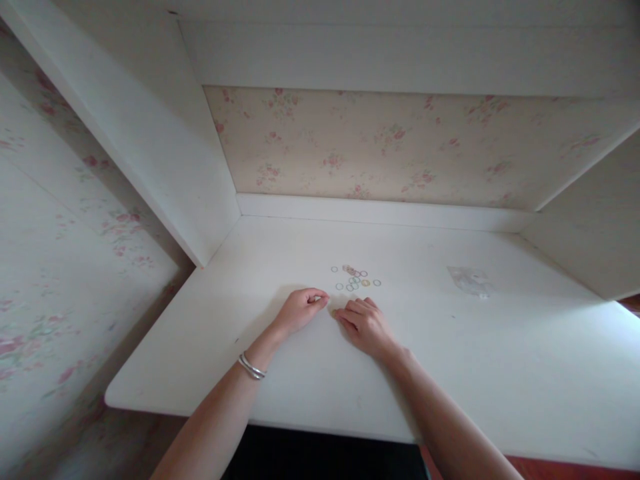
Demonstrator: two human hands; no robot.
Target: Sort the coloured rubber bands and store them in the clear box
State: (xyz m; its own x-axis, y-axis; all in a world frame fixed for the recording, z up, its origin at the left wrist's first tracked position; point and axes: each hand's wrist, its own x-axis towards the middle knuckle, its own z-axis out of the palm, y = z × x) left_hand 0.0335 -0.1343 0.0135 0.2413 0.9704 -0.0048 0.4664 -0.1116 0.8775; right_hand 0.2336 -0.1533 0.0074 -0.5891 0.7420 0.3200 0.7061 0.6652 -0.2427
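Note:
Several small thin rings (354, 280) in green, reddish, grey and yellow lie in a loose cluster on the white desk (300, 243), just beyond my hands. My left hand (303, 309) is on the near left of the cluster, thumb and forefinger pinched together. What sits in that pinch, if anything, is too small to make out. My right hand (363, 323) rests palm down on the near side of the rings, its fingers curled together. A tiny yellowish bit shows at its thumb and forefinger tips, too small to name. A gap separates the two hands.
A clear plastic bag (470, 281) with something pale inside lies to the right of the rings. White side panels (165, 133) and a back ledge (380, 212) border the desk. Flowered wallpaper (345, 147) covers the wall behind. The desk's rounded front left corner (113, 393) is visible.

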